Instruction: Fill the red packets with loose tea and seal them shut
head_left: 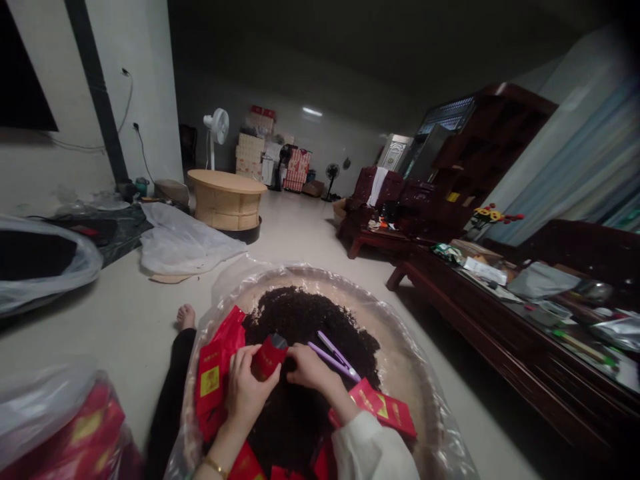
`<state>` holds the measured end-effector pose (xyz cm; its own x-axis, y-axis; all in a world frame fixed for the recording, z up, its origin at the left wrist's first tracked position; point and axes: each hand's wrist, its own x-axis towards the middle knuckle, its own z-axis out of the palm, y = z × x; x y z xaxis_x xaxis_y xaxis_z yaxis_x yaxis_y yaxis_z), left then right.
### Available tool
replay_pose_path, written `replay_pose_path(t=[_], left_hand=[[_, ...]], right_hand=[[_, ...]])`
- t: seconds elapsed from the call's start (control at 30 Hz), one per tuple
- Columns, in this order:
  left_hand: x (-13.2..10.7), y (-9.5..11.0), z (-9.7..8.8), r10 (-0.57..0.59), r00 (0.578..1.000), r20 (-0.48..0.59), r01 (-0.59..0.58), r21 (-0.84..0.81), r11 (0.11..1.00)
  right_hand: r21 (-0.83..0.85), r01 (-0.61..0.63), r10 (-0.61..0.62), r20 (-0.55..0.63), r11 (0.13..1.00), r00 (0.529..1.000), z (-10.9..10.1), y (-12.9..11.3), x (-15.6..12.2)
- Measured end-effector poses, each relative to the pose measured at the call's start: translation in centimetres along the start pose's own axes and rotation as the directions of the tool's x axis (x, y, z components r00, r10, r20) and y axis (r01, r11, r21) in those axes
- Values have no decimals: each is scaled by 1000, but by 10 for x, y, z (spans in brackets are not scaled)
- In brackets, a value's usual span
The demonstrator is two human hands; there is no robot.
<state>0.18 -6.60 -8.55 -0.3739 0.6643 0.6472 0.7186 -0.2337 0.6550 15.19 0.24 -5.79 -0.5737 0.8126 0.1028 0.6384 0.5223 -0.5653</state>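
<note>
My left hand (247, 389) is closed around a red packet (269, 359), held upright with its silvery mouth open at the top. Close by its right side, my right hand (310, 367) has its fingers curled together, low over dark loose tea leaves (305, 310); whatever they pinch is hidden. The leaves are heaped in a wide round basket (400, 327) lined with clear plastic. A purple hair straightener (334, 355) lies with its arms apart on the leaves, right of my right hand. Other red packets (210, 380) lie at the basket's left, with more red packets (393, 410) near my right forearm.
A clear bag of red packets (95, 427) stands at the lower left. Beyond it is a plastic-lined container (45, 290) with dark contents. A dark wooden table (480, 313) with clutter runs along the right. A round wooden stand (227, 200), plastic sheet (185, 240) and white fan (217, 127) are farther back.
</note>
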Motion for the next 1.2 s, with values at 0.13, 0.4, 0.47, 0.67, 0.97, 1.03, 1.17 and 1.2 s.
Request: replay_pose_path(t=[0.13, 0.4, 0.47, 0.67, 0.97, 1.03, 1.17, 1.2], left_hand=[[-1, 1, 3, 23, 999, 34, -24, 25, 999], [-3, -2, 7, 21, 997, 76, -23, 25, 999], [-4, -4, 7, 15, 995, 96, -19, 37, 999], [-4, -6, 9, 23, 996, 86, -26, 30, 999], [-7, 1, 9, -197, 964, 180, 223, -142, 964], [-9, 2, 10, -289, 922, 257, 336, -162, 928], [-5, 7, 7, -320, 813, 487, 529, -389, 754], [-2, 9, 5, -311, 776, 548, 581, -432, 690]], right_hand=[[407, -189, 185, 49, 894, 981, -41, -6, -4], [397, -18, 39, -46, 918, 998, -76, -55, 10], [375, 16, 9, -67, 927, 998, -75, -61, 11], [396, -43, 90, -101, 917, 991, -70, -49, 11], [199, 33, 2, -176, 979, 984, -45, -51, -6], [194, 30, 10, -199, 980, 980, -37, -49, -7], [395, -16, 140, -286, 919, 948, -28, -28, -4], [467, -33, 181, -277, 884, 944, -27, -22, -3]])
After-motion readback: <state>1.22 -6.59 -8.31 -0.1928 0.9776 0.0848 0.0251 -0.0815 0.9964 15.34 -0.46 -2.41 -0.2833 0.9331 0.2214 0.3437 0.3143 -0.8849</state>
